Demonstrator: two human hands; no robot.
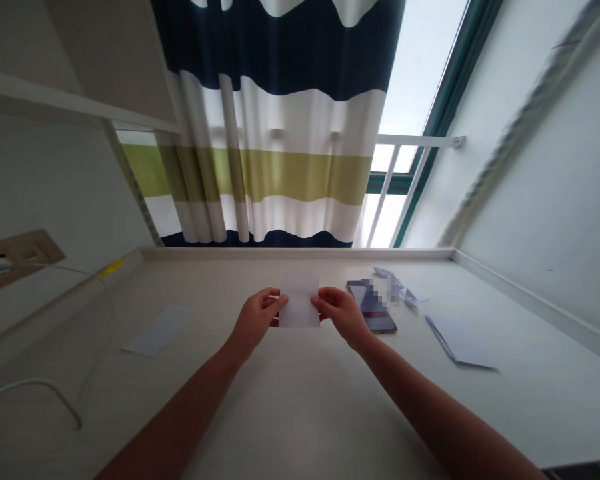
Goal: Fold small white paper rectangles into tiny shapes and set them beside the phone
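My left hand (255, 320) and my right hand (339, 316) hold a small white paper sheet (299, 300) upright between them, pinching its two side edges above the pale desk (300, 407). To the right of my right hand, a smartphone (373, 308) lies face up, nearly touching my fingers. A folded paper piece (397, 287) sits just behind the phone. Part of the phone's screen is blurred out.
A stack of white paper (460, 341) lies at the right, and a loose white sheet (156, 331) at the left. Cables (45, 393) trail from a wall socket (15, 260). A striped curtain (270, 127) and window stand behind the desk, under a shelf.
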